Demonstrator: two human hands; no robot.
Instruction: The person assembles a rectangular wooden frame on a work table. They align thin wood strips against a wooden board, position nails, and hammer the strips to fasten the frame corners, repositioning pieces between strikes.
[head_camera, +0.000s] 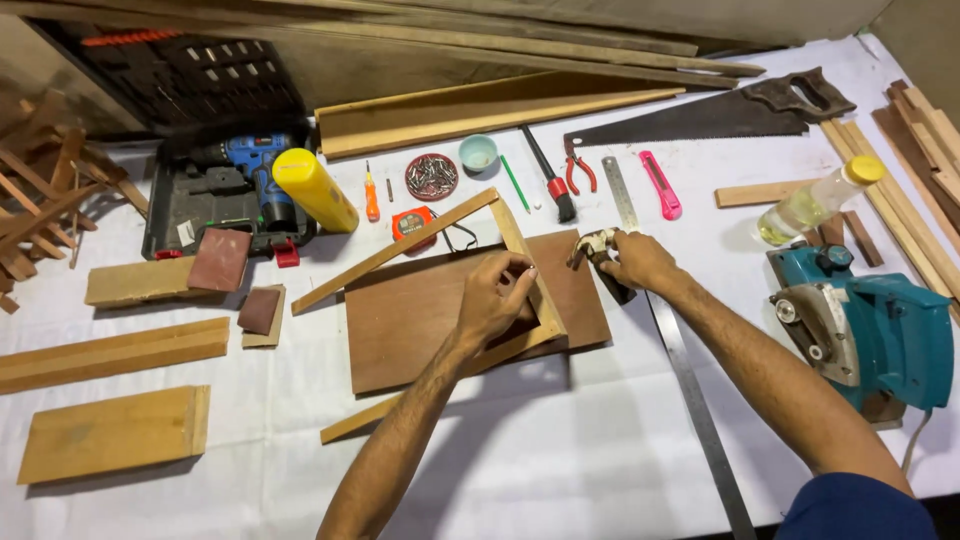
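A frame of thin wooden strips (400, 246) lies tilted over a brown board (420, 320) on the white-covered table (560, 450). My left hand (495, 300) presses on the frame's right strip, fingers bent on the wood. My right hand (640, 262) sits just right of the frame and grips a small hammer (598, 252) by its dark handle, with the metal head pointing at the frame's corner. The hammer lies across a long steel ruler (690, 390).
A teal electric planer (870, 335) stands at right near a clear bottle with a yellow cap (815, 205). A handsaw (720, 115), pliers (580, 170), a pink cutter (660, 185), a dish of screws (431, 177), a yellow bottle (315, 190) and a blue drill in its case (245, 165) lie behind. Wood blocks (115, 432) lie left.
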